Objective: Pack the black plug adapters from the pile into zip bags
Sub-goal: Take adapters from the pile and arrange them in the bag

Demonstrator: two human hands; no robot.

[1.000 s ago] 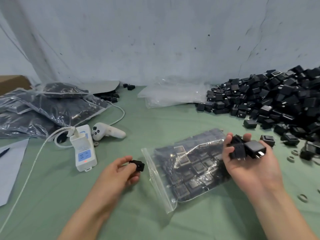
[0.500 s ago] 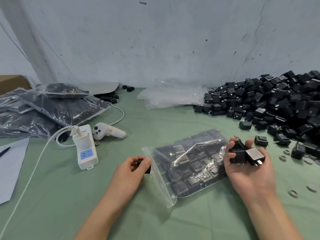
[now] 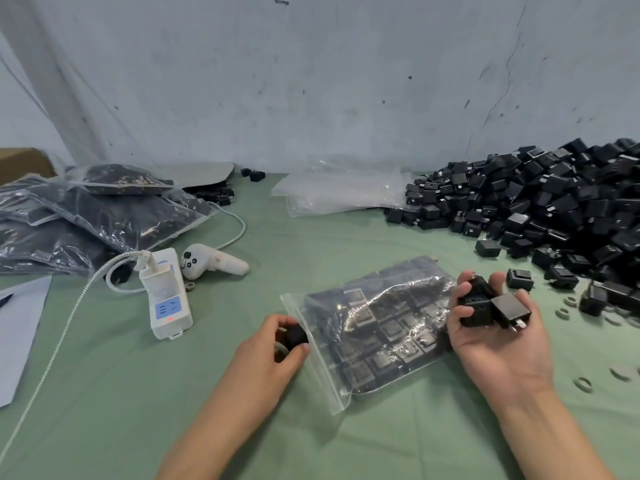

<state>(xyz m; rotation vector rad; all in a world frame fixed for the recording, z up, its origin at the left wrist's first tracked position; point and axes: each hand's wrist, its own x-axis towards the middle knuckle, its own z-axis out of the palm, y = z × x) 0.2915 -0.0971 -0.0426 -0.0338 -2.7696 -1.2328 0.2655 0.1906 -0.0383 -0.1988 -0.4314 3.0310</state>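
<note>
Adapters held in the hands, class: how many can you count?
4. One adapter is held in the left hand beside the zip bag. Three lie in the right hand: two in front, one behind. Others may be hidden.

Illumination is even, diffuse and moderately bright, with no single source identifiable; the left hand (image 3: 277,344), the right hand (image 3: 498,334) and the zip bag (image 3: 377,327) cast only soft, faint shadows on the table (image 3: 242,427). Specular glare streaks the zip bag at table centre and the filled bags (image 3: 104,216) at the left edge. Wide-angle distortion bows the far table edge and stretches the pile (image 3: 554,209) at the right edge, and detail is slightly soft throughout, notably on the wall (image 3: 311,81).
</note>
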